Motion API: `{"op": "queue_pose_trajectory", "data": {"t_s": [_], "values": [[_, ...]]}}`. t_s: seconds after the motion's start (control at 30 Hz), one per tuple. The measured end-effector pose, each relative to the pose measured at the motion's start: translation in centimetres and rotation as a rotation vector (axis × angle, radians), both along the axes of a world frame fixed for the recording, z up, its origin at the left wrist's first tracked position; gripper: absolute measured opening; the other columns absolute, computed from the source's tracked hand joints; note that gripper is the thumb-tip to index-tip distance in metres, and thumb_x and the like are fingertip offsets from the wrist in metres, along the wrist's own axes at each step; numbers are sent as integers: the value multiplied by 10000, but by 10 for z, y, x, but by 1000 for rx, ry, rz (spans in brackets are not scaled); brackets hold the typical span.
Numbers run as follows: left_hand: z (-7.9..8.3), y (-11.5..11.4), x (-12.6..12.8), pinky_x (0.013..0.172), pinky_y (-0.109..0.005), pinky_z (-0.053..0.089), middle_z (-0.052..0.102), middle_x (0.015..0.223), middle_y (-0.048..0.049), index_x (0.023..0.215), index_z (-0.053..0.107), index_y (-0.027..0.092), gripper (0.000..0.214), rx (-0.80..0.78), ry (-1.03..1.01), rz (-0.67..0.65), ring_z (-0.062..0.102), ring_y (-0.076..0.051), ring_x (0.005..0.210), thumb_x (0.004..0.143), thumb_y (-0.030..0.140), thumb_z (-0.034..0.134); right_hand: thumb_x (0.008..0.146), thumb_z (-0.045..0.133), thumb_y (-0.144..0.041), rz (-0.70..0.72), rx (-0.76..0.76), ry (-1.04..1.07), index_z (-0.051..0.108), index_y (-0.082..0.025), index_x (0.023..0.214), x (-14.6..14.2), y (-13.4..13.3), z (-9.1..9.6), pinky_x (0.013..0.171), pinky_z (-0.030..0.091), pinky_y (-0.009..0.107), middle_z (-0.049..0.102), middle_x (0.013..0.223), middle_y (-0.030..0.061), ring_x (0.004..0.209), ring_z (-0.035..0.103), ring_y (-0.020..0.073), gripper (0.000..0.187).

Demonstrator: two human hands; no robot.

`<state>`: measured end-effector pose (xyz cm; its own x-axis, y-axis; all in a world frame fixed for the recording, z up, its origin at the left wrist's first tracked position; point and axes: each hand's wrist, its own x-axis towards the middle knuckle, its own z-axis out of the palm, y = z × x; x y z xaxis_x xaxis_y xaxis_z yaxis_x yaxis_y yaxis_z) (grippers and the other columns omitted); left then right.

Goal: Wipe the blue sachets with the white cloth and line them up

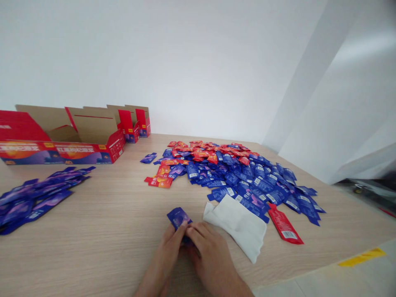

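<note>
1 glossy blue-purple sachet, its upper end tilted left and far, sits pinched between the left hand and right hand, near centre.

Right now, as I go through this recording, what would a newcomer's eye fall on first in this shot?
The big heap of blue and red sachets stands out first, spread across the middle of the wooden table. Open red cardboard boxes stand at the back left, with a pile of purple sachets in front of them. At the bottom centre, the left hand and right hand hold a dark blue sachet beside a crumpled white cloth.
</note>
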<state>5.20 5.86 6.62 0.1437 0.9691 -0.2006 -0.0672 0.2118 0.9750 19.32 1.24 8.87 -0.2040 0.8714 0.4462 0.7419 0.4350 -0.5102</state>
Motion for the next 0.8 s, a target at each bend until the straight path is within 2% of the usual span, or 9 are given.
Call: {"op": "queue_pose_trajectory", "data": {"t_s": [0.07, 0.13, 0.2, 0.33, 0.43, 0.53, 0.67, 0.73, 0.8], "values": [[1, 5, -5, 1085, -472, 464, 723, 1155, -136, 1055, 660, 196, 567, 65, 153, 35, 633, -322, 1184, 761, 669, 553, 893, 662, -112, 93, -17, 20, 718, -280, 1205, 2, -2, 0, 1026, 531, 377, 733, 1272, 42, 1153, 681, 241, 358], [5, 11, -13, 1051, -485, 474, 731, 1093, -133, 1063, 657, 189, 549, 120, 301, 11, 653, -324, 1116, 785, 629, 482, 938, 658, -203, 49, -23, 56, 727, -298, 1181, 19, -2, 3, 1035, 532, 371, 735, 1266, 35, 1165, 680, 225, 270], [14, 15, -21, 1023, -488, 478, 744, 1067, -114, 1075, 674, 206, 491, 168, 425, -58, 667, -317, 1067, 807, 569, 482, 987, 587, -268, -134, -3, 32, 730, -283, 1161, 46, 0, 4, 1033, 535, 413, 739, 1242, 61, 1164, 681, 245, 226], [23, 3, -22, 1070, -545, 411, 733, 1155, -112, 1223, 671, 218, 452, 258, 629, -115, 634, -326, 1107, 843, 408, 516, 980, 555, -367, -468, 7, -161, 685, -175, 1279, 94, 3, -13, 1093, 483, 558, 674, 1361, 171, 1270, 626, 347, 378], [10, -18, -16, 1123, -583, 348, 606, 1438, -108, 1411, 571, 250, 506, 475, 887, -3, 513, -330, 1302, 934, 331, 421, 982, 563, -437, -467, -17, -260, 631, -122, 1375, 106, -2, -34, 1145, 436, 582, 620, 1451, 204, 1373, 557, 365, 509], [-14, -34, -13, 1020, -443, 487, 643, 1418, -83, 1434, 559, 263, 496, 828, 1113, -78, 586, -271, 1256, 957, 389, 514, 964, 611, -476, -421, -39, -300, 576, -140, 1453, 107, -12, -44, 1178, 414, 568, 576, 1511, 180, 1418, 523, 346, 594], [-36, -36, -14, 977, -313, 531, 657, 1410, -13, 1436, 549, 251, 537, 1190, 1224, -134, 614, -183, 1247, 908, 169, 506, 996, 553, -402, -368, -34, -273, 640, -195, 1392, 115, -19, -40, 1137, 473, 539, 613, 1482, 141, 1376, 574, 330, 455], [-42, -36, -15, 957, -306, 544, 640, 1433, 1, 1458, 527, 260, 637, 1259, 1272, -82, 605, -188, 1269, 842, 97, 500, 1032, 463, -376, -384, -40, -209, 678, -217, 1332, 119, -20, -36, 1077, 528, 516, 688, 1390, 127, 1289, 650, 318, 402], [-49, -38, -14, 934, -316, 556, 629, 1448, -6, 1484, 500, 253, 700, 1305, 1336, 7, 613, -213, 1261, 803, 90, 514, 1059, 391, -423, -491, -80, -113, 676, -229, 1319, 120, -21, -30, 946, 601, 483, 759, 1257, 126, 1133, 738, 321, 432]]}}
